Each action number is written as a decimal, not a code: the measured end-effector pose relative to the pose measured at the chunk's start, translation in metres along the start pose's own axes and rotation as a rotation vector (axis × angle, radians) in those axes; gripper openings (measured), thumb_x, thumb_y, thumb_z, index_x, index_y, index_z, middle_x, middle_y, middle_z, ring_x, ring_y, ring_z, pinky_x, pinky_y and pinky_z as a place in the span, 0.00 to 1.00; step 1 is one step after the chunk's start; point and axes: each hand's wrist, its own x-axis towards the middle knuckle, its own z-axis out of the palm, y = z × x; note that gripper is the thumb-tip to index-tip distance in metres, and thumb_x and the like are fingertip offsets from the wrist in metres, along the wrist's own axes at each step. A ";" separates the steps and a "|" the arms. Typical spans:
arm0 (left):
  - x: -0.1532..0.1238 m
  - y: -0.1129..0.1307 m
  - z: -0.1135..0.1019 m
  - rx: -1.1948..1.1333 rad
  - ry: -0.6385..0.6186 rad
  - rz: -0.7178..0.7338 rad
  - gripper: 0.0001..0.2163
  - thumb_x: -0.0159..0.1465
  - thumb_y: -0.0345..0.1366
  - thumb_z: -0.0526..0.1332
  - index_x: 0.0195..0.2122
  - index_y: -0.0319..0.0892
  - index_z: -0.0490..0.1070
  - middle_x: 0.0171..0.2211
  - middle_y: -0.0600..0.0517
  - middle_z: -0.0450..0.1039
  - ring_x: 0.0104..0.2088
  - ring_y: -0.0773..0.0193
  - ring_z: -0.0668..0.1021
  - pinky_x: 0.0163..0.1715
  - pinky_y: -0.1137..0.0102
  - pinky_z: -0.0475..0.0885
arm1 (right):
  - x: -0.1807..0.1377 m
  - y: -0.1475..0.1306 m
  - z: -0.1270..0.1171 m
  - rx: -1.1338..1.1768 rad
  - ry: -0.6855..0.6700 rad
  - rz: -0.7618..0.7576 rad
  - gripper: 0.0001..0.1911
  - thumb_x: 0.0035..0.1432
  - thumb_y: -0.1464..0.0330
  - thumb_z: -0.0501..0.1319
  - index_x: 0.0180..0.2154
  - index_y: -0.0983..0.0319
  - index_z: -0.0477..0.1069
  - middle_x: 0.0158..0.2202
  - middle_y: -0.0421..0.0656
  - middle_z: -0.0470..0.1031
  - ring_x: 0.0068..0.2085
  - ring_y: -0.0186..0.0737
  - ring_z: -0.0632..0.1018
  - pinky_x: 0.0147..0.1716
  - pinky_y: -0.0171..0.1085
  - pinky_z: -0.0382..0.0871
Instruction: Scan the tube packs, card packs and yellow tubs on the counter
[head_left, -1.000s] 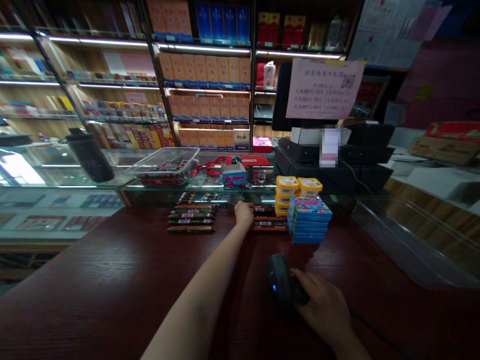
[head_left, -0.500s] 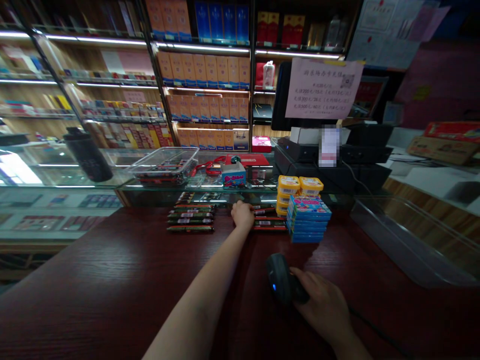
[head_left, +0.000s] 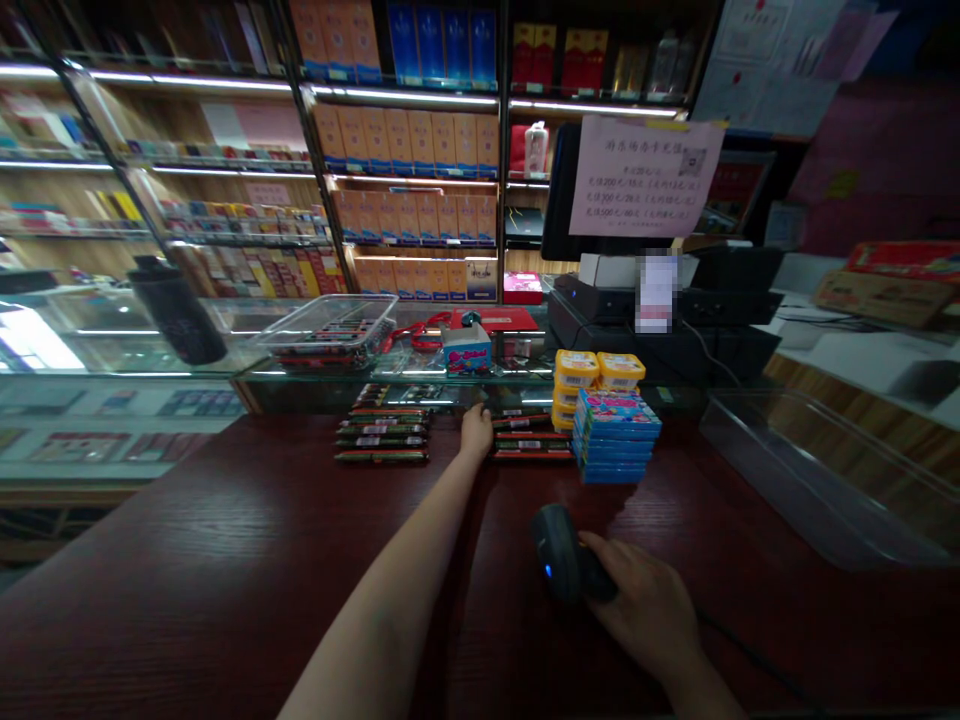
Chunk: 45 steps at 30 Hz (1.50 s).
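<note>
My left hand [head_left: 476, 432] reaches to the far side of the counter, at the left ends of a row of slim dark packs [head_left: 532, 443]. Its fingers are mostly hidden behind the back of the hand, so what they touch is unclear. A similar row of slim packs [head_left: 384, 441] lies to its left. My right hand [head_left: 649, 600] is closed around the handle of a black barcode scanner [head_left: 559, 555] with a blue light, low over the counter. Beyond the scanner stand a stack of blue boxes [head_left: 616, 440] and yellow-lidded tubs [head_left: 576, 368].
A glass ledge [head_left: 337, 378] runs behind the packs, bearing a clear tray [head_left: 262, 340] of packs and a small blue box [head_left: 466, 355]. A dark bottle [head_left: 180, 310] stands left. At right are a clear bin [head_left: 817, 480] and a monitor [head_left: 559, 200] with a paper sign.
My left hand has shifted slightly left, showing more of the left ends of the right row of packs. The right hand and scanner stay almost in place.
</note>
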 end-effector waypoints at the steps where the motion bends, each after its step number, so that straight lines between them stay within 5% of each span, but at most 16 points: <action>1: -0.002 -0.001 -0.003 0.006 -0.008 0.006 0.16 0.63 0.29 0.53 0.49 0.31 0.70 0.48 0.38 0.72 0.51 0.56 0.73 0.53 0.64 0.65 | 0.000 0.000 0.000 -0.005 0.004 -0.004 0.21 0.52 0.73 0.57 0.50 0.59 0.67 0.41 0.43 0.77 0.39 0.40 0.77 0.41 0.38 0.68; 5: -0.018 -0.006 -0.025 0.070 0.012 0.137 0.15 0.62 0.32 0.55 0.48 0.35 0.71 0.46 0.41 0.72 0.49 0.58 0.73 0.53 0.63 0.66 | -0.003 0.004 0.003 -0.020 0.025 -0.036 0.22 0.52 0.73 0.57 0.50 0.58 0.67 0.42 0.43 0.78 0.40 0.40 0.78 0.39 0.36 0.68; 10: -0.044 -0.023 -0.078 0.256 0.103 0.315 0.12 0.64 0.33 0.53 0.46 0.39 0.72 0.41 0.45 0.71 0.46 0.57 0.72 0.50 0.62 0.67 | -0.004 0.004 0.001 -0.050 0.044 -0.069 0.19 0.55 0.71 0.55 0.50 0.58 0.67 0.44 0.43 0.77 0.41 0.41 0.78 0.37 0.36 0.70; 16: -0.066 -0.051 -0.146 0.550 0.252 0.063 0.15 0.62 0.30 0.53 0.49 0.39 0.70 0.47 0.41 0.70 0.50 0.52 0.70 0.51 0.57 0.65 | -0.005 0.000 -0.004 -0.073 0.053 -0.060 0.18 0.56 0.70 0.54 0.49 0.57 0.67 0.44 0.43 0.78 0.41 0.41 0.79 0.36 0.36 0.71; 20: -0.078 -0.073 -0.168 0.635 0.160 -0.037 0.20 0.63 0.26 0.48 0.54 0.42 0.67 0.56 0.44 0.66 0.59 0.51 0.63 0.55 0.53 0.60 | -0.006 0.000 -0.004 -0.075 0.043 -0.050 0.18 0.56 0.70 0.53 0.49 0.57 0.67 0.44 0.42 0.78 0.42 0.41 0.79 0.36 0.36 0.71; 26: -0.089 -0.076 -0.179 0.753 0.076 -0.073 0.20 0.63 0.30 0.49 0.54 0.51 0.68 0.51 0.44 0.66 0.53 0.51 0.65 0.52 0.55 0.60 | -0.007 0.001 -0.005 -0.075 0.052 -0.065 0.18 0.57 0.67 0.53 0.50 0.57 0.67 0.43 0.41 0.78 0.40 0.41 0.79 0.34 0.36 0.71; 32: -0.096 -0.065 -0.184 0.833 0.016 -0.059 0.12 0.63 0.33 0.52 0.43 0.45 0.72 0.46 0.44 0.67 0.49 0.52 0.68 0.48 0.60 0.62 | -0.007 0.000 -0.006 -0.110 0.052 -0.078 0.18 0.57 0.66 0.53 0.50 0.57 0.67 0.44 0.42 0.78 0.41 0.42 0.79 0.33 0.36 0.71; 40: -0.099 -0.054 -0.152 0.450 0.007 0.288 0.13 0.64 0.31 0.52 0.49 0.42 0.67 0.46 0.46 0.72 0.47 0.58 0.73 0.48 0.66 0.67 | -0.003 -0.003 -0.009 -0.037 0.019 -0.025 0.19 0.54 0.69 0.55 0.49 0.59 0.69 0.44 0.44 0.78 0.41 0.43 0.79 0.36 0.39 0.71; 45: -0.104 -0.044 -0.135 0.358 -0.176 0.453 0.12 0.65 0.32 0.53 0.49 0.42 0.68 0.43 0.47 0.73 0.45 0.60 0.75 0.47 0.66 0.68 | 0.003 -0.021 -0.024 0.151 -0.031 0.137 0.18 0.51 0.67 0.57 0.46 0.54 0.71 0.41 0.40 0.79 0.38 0.44 0.80 0.34 0.39 0.71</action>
